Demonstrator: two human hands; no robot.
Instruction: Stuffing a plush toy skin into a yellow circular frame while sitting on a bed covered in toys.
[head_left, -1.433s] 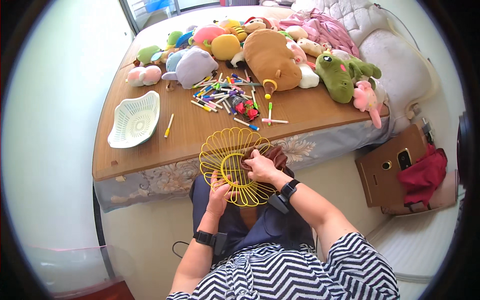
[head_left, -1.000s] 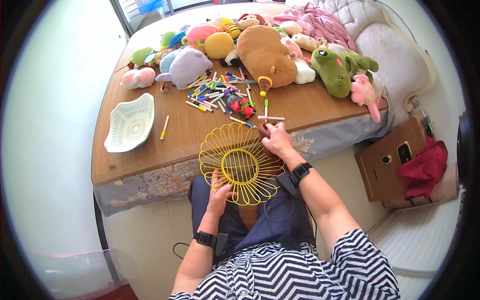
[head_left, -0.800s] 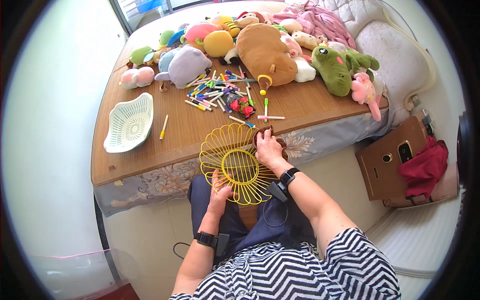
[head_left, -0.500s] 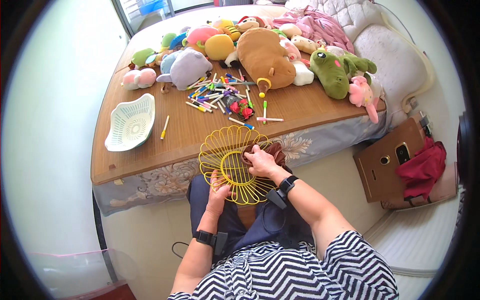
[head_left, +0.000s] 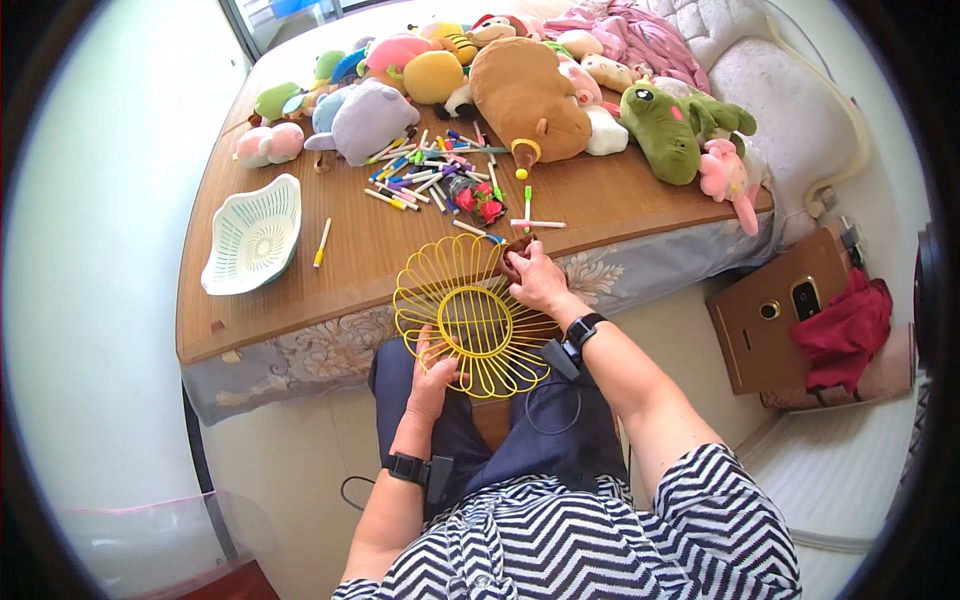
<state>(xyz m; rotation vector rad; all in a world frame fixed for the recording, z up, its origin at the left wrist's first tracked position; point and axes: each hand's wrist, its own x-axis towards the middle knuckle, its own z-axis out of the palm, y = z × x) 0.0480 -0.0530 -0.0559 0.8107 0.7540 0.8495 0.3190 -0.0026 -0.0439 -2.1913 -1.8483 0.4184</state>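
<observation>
A yellow wire basket (head_left: 475, 322) with petal-shaped loops around a round centre is held over my lap, just off the bed's front edge. My left hand (head_left: 432, 385) grips its lower left loops, thumb on the inner side and fingers partly behind the wires. At the upper right rim, my right hand (head_left: 540, 278) is closed on a dark brown cloth (head_left: 515, 258) pressed against the loops. Most of the cloth is hidden by that hand. Just beyond the rim lie a blue-capped marker (head_left: 480, 231) and a pink-capped marker (head_left: 538, 224).
A pile of markers (head_left: 430, 180) and red artificial roses (head_left: 485, 207) lie on the bed mat. At left stands a pale green plastic basket (head_left: 250, 240) beside a yellow marker (head_left: 322, 243). Plush toys (head_left: 525, 100) line the back. A brown safe (head_left: 750, 320) with red cloth (head_left: 850, 330) stands right.
My right hand has moved with the brown cloth from the basket's inner side up and right to its outer rim. The basket has shifted slightly, still in my left hand.
</observation>
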